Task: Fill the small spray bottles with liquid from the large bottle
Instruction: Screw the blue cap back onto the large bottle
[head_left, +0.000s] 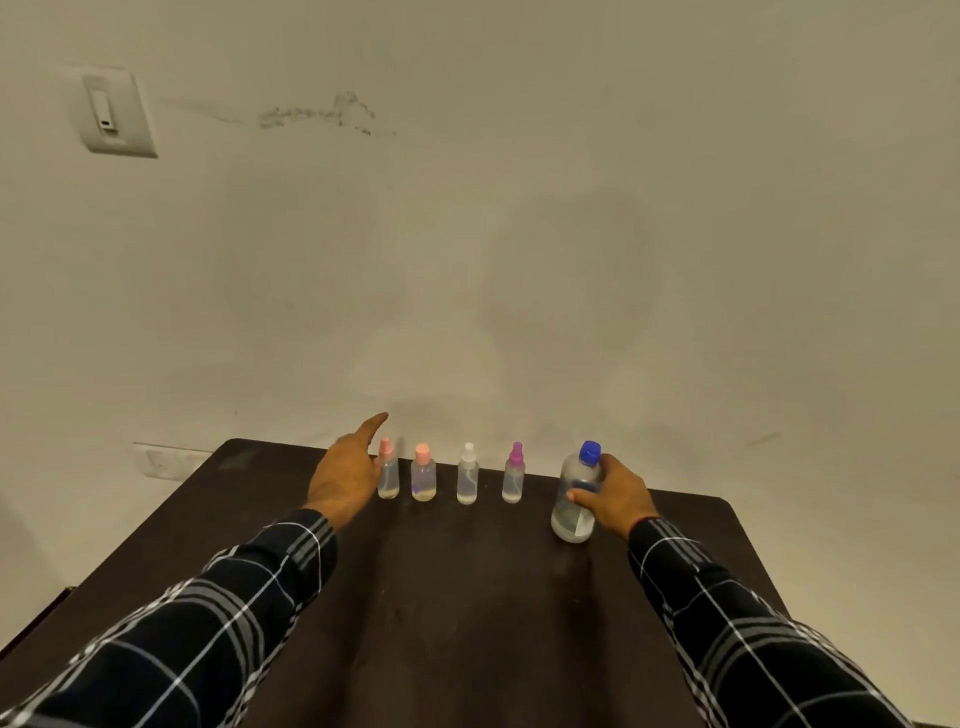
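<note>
A: Nearest the camera?
B: Two plaid sleeves (208, 613) over a dark table (441, 623). Both arms stretched forward.
A: Right hand?
B: The right hand (618, 496) grips the large bottle (571, 522). Fingers wrap round its far side, thumb across the front at mid-height. Bottle stands on the table. Blue cap (590, 451) is on, just above the fingers. Clear liquid sits below the thumb, in the lower part.
A: Left hand?
B: The left hand (345, 480) holds nothing. Fingers straight and close together, pointing away toward the wall (519, 234).
A: Touching anything?
B: Pink-capped bottle (389, 478) stands just right of the palm and overlaps its edge. Contact or a gap: cannot tell.
A: Rest of the row?
B: Going right from the left fingers: peach-capped bottle (423, 478), white-capped bottle (467, 478), purple-capped bottle (513, 478). All upright, caps on, apart from each other, near the table's far edge. The purple one is closest to the right thumb, left of the large bottle and clear of it.
A: Levels in the small ones?
B: Too small to tell.
A: Beyond that?
B: Wall past the fingertips. Switch plate (117, 111) high up, left of the left fingers.
</note>
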